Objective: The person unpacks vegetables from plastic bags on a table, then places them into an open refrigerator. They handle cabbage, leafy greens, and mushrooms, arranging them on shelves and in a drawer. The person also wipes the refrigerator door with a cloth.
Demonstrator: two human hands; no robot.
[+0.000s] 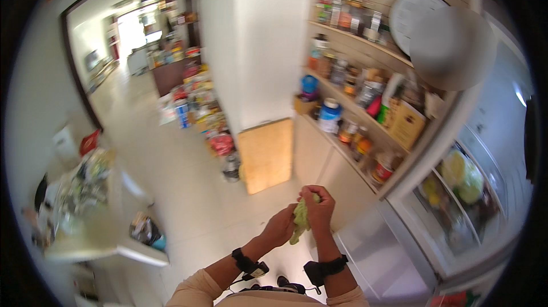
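Both hands meet in front of my body, above the tiled floor. A crumpled light-green cloth (pixel 301 217) is bunched between them, its lower end hanging loose. My left hand (pixel 280 226) grips it from the left side. My right hand (pixel 320 206) holds its upper part, fingers curled over the top. Some of the cloth is hidden behind the fingers. To the right, the fridge interior (pixel 509 135) is exposed, with pale green vegetables (pixel 469 182) in its lower compartment.
Wall shelves (pixel 353 97) crowded with jars and bottles rise ahead right, with a round white lid-like disc (pixel 415 20) above. A wooden board (pixel 267 157) leans against the wall column. Bags and boxes (pixel 201 105) line the floor; a cluttered white table (pixel 137 255) stands left.
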